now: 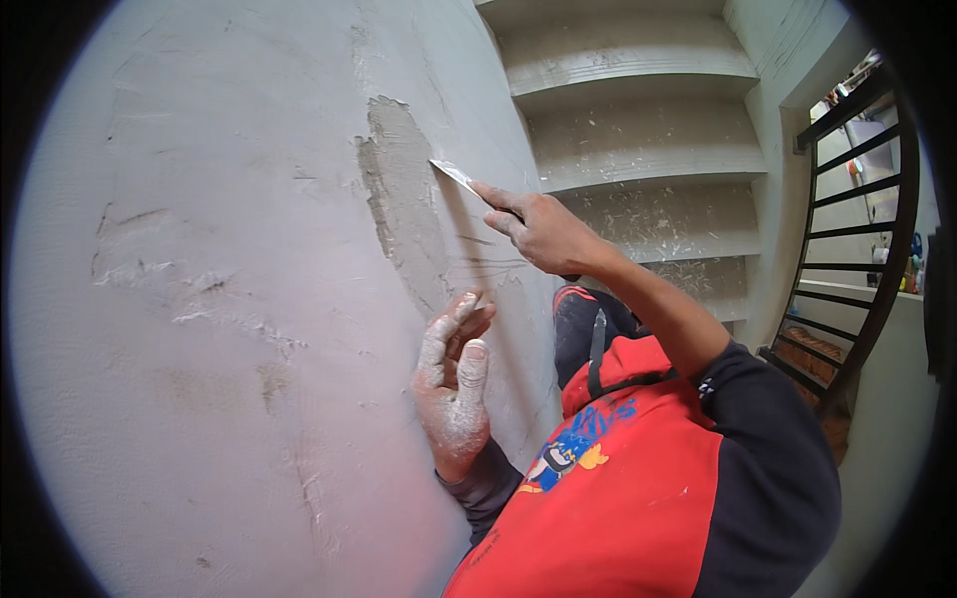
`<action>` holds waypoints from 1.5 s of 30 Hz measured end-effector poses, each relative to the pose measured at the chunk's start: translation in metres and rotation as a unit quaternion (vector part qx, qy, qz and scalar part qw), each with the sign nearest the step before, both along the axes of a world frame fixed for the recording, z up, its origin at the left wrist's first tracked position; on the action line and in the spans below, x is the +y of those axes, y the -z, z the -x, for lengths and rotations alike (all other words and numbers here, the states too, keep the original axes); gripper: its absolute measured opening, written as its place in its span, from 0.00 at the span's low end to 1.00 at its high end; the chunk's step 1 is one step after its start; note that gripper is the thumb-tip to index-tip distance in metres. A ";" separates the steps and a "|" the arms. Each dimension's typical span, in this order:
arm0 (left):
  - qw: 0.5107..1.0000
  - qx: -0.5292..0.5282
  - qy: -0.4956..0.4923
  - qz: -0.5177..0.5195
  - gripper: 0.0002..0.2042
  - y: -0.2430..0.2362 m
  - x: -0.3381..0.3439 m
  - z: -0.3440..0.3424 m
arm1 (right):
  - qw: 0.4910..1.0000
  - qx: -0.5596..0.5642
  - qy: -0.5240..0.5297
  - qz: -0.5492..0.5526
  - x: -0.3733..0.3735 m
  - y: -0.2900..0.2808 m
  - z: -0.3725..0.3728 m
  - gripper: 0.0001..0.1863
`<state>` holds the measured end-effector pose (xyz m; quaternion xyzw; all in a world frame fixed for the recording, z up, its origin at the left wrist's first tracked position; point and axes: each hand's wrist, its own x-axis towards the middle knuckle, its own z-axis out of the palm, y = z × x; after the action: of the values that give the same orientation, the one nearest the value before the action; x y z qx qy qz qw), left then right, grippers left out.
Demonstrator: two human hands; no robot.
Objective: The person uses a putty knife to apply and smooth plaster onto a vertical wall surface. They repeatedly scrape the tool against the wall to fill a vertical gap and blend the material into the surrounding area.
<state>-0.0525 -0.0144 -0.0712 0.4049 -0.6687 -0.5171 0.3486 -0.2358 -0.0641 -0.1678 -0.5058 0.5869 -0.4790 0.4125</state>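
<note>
My right hand (538,229) grips a putty knife (454,172), its thin metal blade angled up and left against the pale wall (199,349). The blade's tip is at the edge of a rough grey patch of plaster (404,199). Lower down, my left hand (454,389), coated in white powder, is raised close to the wall with loosely curved fingers and nothing visible in it. Whether it touches the wall I cannot tell. The red and black sweatshirt (618,478) I wear fills the lower right.
Concrete steps (638,149), spattered white, climb to the right of the wall. A dark metal railing (852,239) stands at the far right in an opening, with assorted small items behind it.
</note>
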 end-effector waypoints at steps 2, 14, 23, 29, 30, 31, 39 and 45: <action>1.000 0.005 -0.010 -0.001 0.17 -0.002 0.001 -0.001 | 0.999 -0.008 -0.009 -0.037 0.008 -0.004 -0.010 0.24; 1.000 0.006 -0.016 -0.019 0.17 -0.008 0.006 0.009 | 0.999 -0.004 -0.028 -0.046 0.007 -0.015 0.008 0.23; 1.000 -0.012 -0.001 -0.005 0.18 -0.006 -0.002 0.008 | 0.998 0.028 0.034 0.047 -0.007 -0.007 -0.010 0.24; 1.000 0.013 -0.001 -0.015 0.17 0.000 0.000 0.005 | 0.998 0.039 0.021 0.044 -0.018 -0.031 0.013 0.24; 1.000 0.001 -0.003 -0.016 0.17 -0.003 -0.001 0.007 | 0.984 0.077 0.042 0.153 -0.015 -0.011 0.005 0.24; 1.000 -0.010 -0.006 -0.022 0.17 -0.008 0.001 0.011 | 0.982 0.079 0.046 0.166 -0.015 -0.013 0.005 0.24; 1.000 -0.018 -0.001 -0.021 0.17 -0.010 0.000 0.010 | 0.970 0.117 0.069 0.200 -0.040 -0.023 0.014 0.24; 0.999 -0.002 -0.004 -0.054 0.17 -0.009 0.000 0.007 | 0.990 0.076 0.047 0.110 -0.050 -0.044 0.021 0.24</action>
<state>-0.0594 -0.0144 -0.0622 0.4264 -0.6390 -0.5503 0.3273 -0.2569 -0.1143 -0.1233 -0.5545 0.5838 -0.5198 0.2856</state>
